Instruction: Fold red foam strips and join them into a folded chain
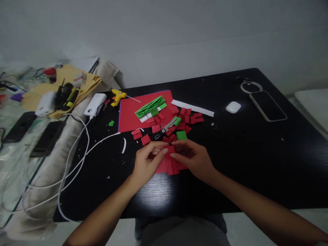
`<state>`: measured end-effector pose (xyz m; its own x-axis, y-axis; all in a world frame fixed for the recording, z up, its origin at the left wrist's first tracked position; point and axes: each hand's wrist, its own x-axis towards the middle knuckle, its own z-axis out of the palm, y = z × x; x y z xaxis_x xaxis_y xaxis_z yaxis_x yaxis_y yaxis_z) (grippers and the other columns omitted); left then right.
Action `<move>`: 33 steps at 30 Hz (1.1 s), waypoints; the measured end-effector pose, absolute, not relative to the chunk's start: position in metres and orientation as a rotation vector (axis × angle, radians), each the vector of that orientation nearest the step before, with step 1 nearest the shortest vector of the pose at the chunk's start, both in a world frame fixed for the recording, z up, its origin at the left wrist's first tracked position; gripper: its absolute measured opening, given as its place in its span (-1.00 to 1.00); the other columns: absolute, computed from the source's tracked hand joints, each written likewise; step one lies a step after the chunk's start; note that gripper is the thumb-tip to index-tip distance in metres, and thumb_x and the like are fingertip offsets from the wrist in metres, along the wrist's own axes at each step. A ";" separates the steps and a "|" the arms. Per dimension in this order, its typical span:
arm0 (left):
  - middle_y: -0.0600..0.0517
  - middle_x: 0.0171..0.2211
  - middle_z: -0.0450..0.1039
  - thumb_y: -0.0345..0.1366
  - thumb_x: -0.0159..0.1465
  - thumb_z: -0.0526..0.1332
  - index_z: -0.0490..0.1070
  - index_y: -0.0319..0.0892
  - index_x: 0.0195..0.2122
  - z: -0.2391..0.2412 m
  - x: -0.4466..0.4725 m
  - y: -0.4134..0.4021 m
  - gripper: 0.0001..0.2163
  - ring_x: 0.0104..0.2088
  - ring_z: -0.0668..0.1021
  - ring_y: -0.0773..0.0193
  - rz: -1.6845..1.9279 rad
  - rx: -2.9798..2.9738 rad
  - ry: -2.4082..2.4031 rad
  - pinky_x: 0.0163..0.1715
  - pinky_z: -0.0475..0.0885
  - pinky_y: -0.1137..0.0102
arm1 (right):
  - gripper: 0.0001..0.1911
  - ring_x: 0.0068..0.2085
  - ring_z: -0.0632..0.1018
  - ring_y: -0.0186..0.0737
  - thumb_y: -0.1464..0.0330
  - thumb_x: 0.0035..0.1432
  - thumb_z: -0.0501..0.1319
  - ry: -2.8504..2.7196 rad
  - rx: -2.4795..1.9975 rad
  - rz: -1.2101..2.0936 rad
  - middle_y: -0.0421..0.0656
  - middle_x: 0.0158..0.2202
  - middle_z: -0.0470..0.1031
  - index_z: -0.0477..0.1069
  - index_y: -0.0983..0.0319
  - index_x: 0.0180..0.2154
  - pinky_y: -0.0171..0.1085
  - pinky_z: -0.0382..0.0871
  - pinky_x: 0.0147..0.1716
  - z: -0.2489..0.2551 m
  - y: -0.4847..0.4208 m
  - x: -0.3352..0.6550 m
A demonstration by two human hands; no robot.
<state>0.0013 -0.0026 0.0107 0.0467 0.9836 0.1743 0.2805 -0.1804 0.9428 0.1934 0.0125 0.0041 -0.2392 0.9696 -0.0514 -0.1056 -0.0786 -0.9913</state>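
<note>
Hands: both are meeting at the near middle of the black desk (256, 153), fingertips almost touching.
Left hand (147, 160): I am curling its fingers narrowly over the left edge of a bundle of red paper strips (172, 166), pinching it.
Right hand (192, 157): I am pressing it down on the same bundle from the right, fingers bent and gripping the top edge.
Red paper strips: lying flat on the desk just under both hands, fanning out toward me.
Scissors (162, 132): lying just beyond my fingertips among scattered red paper pieces (188, 118).
Green piece (181, 135): sitting beside the scissors, near my right hand.
Red sheet (130, 114): lying farther back, carrying folded green strips (150, 107).
Glue gun (117, 96): resting at the sheet's far left corner.
Phone (268, 106): lying well apart on the right, next to a white earbud case (233, 107).
Power bank (95, 104): sitting at the left edge, its white cable (77, 160) trailing off the desk.
</note>
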 end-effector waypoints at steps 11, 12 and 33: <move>0.03 -0.33 0.55 -0.27 0.33 0.35 0.54 -0.17 -0.17 0.011 -0.001 -0.001 -0.88 -0.37 0.55 0.34 1.106 1.662 1.294 -0.33 0.48 0.45 | -0.71 -0.13 0.70 -0.17 0.34 0.08 0.49 -1.277 -1.020 1.489 -0.16 -0.17 0.70 0.61 0.13 -0.12 -0.19 0.63 -0.04 0.003 0.013 0.194; 0.06 -0.38 0.52 -0.25 0.33 0.34 0.53 -0.17 -0.19 0.011 -0.001 -0.001 -0.89 -0.40 0.53 0.35 1.106 1.648 1.311 -0.36 0.45 0.46 | -0.68 -0.11 0.70 -0.17 0.35 0.07 0.49 -1.269 -1.019 1.501 -0.15 -0.15 0.70 0.61 0.13 -0.10 -0.19 0.63 -0.03 0.003 0.013 0.194; 0.11 -0.47 0.49 -0.28 0.27 0.38 0.53 -0.16 -0.17 0.009 -0.001 -0.001 -0.86 -0.48 0.51 0.37 1.140 1.496 1.279 -0.44 0.43 0.49 | -0.69 -0.14 0.69 -0.17 0.29 0.04 0.51 -1.254 -1.015 1.526 -0.16 -0.21 0.68 0.58 0.13 -0.14 -0.20 0.62 -0.11 0.006 0.017 0.195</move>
